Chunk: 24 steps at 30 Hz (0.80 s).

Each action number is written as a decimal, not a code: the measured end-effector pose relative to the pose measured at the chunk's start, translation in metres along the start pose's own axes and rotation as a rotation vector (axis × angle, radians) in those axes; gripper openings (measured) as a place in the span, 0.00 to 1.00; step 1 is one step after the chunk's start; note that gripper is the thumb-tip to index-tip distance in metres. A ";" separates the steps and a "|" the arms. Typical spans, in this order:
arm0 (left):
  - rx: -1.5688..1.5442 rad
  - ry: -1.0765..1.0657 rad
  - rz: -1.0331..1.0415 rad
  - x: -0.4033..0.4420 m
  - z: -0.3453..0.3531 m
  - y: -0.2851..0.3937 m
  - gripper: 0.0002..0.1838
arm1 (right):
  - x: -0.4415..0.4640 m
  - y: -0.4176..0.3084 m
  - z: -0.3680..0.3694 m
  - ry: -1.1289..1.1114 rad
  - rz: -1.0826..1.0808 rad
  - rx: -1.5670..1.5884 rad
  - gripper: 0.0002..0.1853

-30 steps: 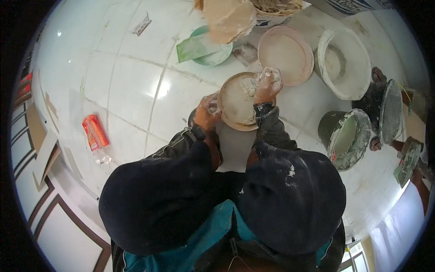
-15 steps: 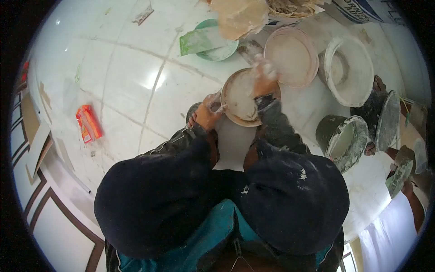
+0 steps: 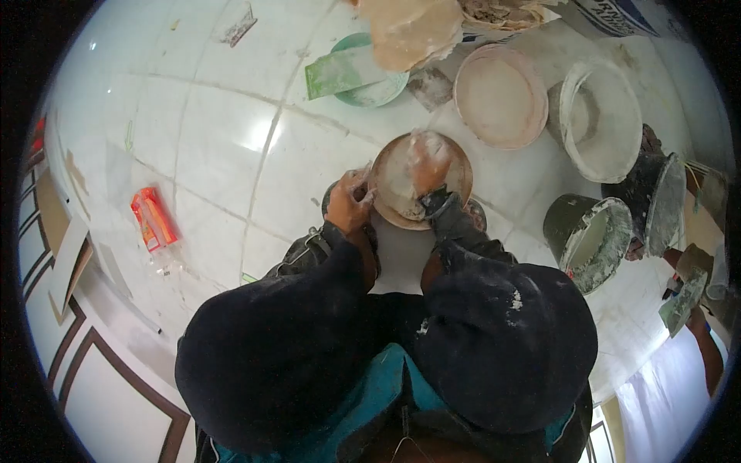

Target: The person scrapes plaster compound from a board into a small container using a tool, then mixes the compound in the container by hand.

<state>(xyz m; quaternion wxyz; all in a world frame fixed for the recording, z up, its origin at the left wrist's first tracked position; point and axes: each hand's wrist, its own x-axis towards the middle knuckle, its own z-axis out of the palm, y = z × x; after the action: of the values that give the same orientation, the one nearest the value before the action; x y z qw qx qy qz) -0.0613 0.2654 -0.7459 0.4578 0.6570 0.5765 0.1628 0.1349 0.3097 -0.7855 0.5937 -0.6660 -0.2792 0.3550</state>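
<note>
Between my feet on the floor is a shallow round bowl (image 3: 401,221) with a tan rim, holding whitish powder or paste. My left hand (image 3: 351,201) is closed at its left rim, fingers curled and dusted white. Inside the bowl is my right hand (image 3: 430,163), heavily coated in white, with the fingers drawn together. What they hold, if anything, cannot be made out. Beyond the bowl, a pink basin (image 3: 502,96) contains pale powder. A flat, dirty grey piece (image 3: 430,89) lies to the left of that basin.
A green basin (image 3: 378,92) with a green sheet (image 3: 336,77) is ahead. Crusted buckets (image 3: 606,119) (image 3: 594,247) stand at right, near another person's hand (image 3: 698,320) with a coated blade. An orange packet (image 3: 154,220) lies left. An open paper sack (image 3: 505,14) is at the top.
My right hand has come back from beside the pink basin and lowered into the bowl. The bowl sits slightly closer. My left hand stays at its rim.
</note>
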 end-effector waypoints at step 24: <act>-0.107 -0.093 0.025 -0.001 -0.010 0.005 0.31 | 0.017 -0.059 0.006 0.009 0.486 0.367 0.08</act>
<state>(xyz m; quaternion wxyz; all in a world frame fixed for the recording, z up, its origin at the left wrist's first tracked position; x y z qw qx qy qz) -0.0662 0.2693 -0.7365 0.5163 0.6455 0.5370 0.1684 0.1431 0.3349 -0.7293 0.6030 -0.5965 -0.0402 0.5281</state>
